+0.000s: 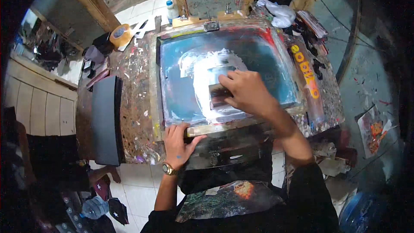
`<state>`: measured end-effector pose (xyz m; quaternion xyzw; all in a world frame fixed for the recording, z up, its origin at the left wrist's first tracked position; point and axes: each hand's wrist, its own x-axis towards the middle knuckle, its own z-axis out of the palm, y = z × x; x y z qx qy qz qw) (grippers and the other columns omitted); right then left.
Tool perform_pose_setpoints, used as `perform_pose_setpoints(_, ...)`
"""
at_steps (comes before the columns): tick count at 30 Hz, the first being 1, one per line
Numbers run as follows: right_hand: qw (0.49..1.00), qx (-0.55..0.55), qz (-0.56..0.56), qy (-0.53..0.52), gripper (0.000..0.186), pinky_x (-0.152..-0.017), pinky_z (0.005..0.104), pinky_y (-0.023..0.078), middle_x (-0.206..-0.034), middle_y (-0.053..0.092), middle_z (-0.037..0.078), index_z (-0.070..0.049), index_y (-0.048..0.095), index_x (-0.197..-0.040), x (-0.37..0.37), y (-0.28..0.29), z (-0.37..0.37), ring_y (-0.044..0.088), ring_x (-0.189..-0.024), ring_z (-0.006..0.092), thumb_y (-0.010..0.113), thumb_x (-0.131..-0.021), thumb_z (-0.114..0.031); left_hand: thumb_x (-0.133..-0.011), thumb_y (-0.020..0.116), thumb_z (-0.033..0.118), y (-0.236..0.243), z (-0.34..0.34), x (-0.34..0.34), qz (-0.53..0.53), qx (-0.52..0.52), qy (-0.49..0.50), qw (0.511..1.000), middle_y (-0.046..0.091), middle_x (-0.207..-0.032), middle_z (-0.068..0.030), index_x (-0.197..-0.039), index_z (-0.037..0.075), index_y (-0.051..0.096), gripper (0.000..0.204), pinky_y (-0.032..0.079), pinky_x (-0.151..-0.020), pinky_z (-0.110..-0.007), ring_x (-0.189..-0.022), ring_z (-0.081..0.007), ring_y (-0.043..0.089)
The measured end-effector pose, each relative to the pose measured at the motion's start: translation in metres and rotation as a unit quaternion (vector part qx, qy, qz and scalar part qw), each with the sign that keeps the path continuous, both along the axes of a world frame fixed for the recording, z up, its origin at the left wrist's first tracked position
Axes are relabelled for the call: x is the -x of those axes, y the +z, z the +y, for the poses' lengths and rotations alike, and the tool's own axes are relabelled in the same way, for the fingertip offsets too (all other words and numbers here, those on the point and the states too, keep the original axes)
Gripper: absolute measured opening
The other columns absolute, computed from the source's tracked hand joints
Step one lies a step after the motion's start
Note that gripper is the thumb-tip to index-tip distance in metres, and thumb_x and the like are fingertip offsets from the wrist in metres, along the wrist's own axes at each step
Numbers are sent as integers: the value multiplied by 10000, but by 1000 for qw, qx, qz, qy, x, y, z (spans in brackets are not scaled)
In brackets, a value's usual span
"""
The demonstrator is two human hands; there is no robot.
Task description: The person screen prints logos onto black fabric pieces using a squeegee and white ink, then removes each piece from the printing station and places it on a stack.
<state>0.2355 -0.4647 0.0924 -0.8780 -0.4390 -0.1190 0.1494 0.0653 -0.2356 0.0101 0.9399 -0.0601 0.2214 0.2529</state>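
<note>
A wood-edged printing screen (155, 86) lies on a stained worktable, its blue-green mesh (263, 56) smeared with thick white ink (200, 80). Over the middle of the mesh, my right hand (248, 90) is closed around a squeegee (219, 95). The tool is partly hidden by my fingers, and its blade touches the white ink. My left hand (177, 142) rests its fingers on the near left part of the screen's frame, thumb spread to the side. That wrist wears a gold-coloured watch (169, 169).
Hinge clamps (227, 12) stand at the screen's far edge. A dark flat board (107, 118) lies at left, with a tape roll (121, 34) behind it. A white-blue bottle (171, 12) and white plastic bag (278, 13) are at the back. Another person's hand (113, 174) shows lower left.
</note>
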Motion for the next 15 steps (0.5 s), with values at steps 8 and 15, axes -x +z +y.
perform_pose_setpoints(8, 999, 3, -39, -12, 365, -728, 420, 586, -921, 654, 62, -129, 662, -1007, 3, -33, -3, 698, -871, 264, 823, -755, -339, -706, 935, 323, 11, -5, -4, -53, 21, -14, 998, 647, -895, -89, -1022, 27, 647, 520, 443, -751, -398, -807, -296, 590)
perform_pose_setpoints(15, 997, 63, 38, 16, 443, -730, 471, 541, -930, 689, 115, -70, 624, -972, -135, -24, 39, 693, -897, 363, 776, -857, -469, -705, 940, 324, -9, 0, -2, -43, 16, -12, 999, 618, -854, -82, -971, 40, 638, 492, 440, -743, -401, -782, -289, 571)
